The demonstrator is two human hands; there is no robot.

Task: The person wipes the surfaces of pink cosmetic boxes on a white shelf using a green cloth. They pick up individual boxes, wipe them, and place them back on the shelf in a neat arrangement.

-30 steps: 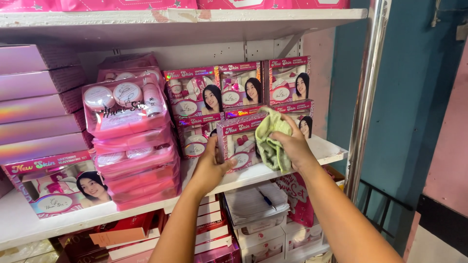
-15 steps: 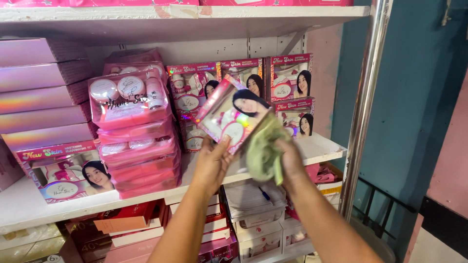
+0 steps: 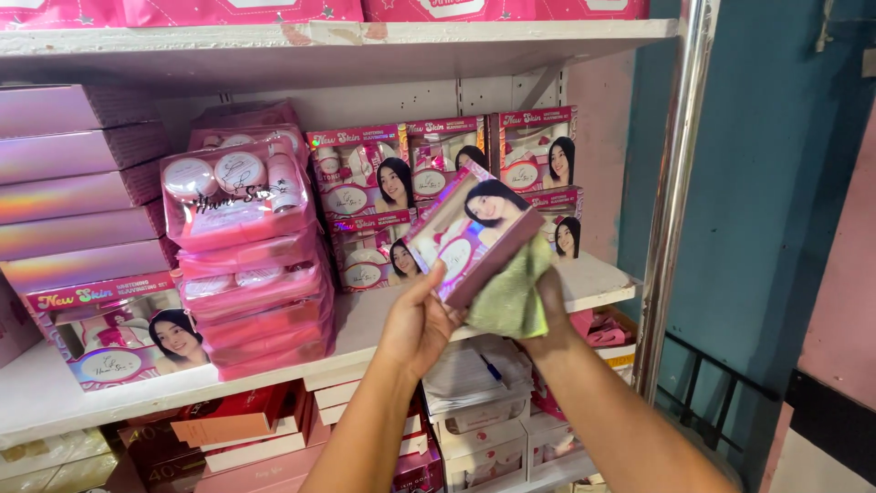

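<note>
A pink box (image 3: 470, 236) is held tilted in front of the shelf (image 3: 593, 283), gripped by the left hand (image 3: 422, 319). The right hand (image 3: 547, 306) clutches a green cloth (image 3: 511, 297) against its lower edge. Behind stand more boxes (image 3: 534, 155); stacked pink packs (image 3: 246, 265) sit left.

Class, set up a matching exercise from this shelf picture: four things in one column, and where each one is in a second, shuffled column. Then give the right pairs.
Things
1. pink box
2. green cloth
3. stack of clear pink packs
4. lilac boxes

Places
A. piled at the shelf's far left
B. in the left hand
C. in the right hand, against the box's lower edge
D. on the shelf, between the lilac boxes and the standing boxes

Pairs: 1-B, 2-C, 3-D, 4-A
</note>
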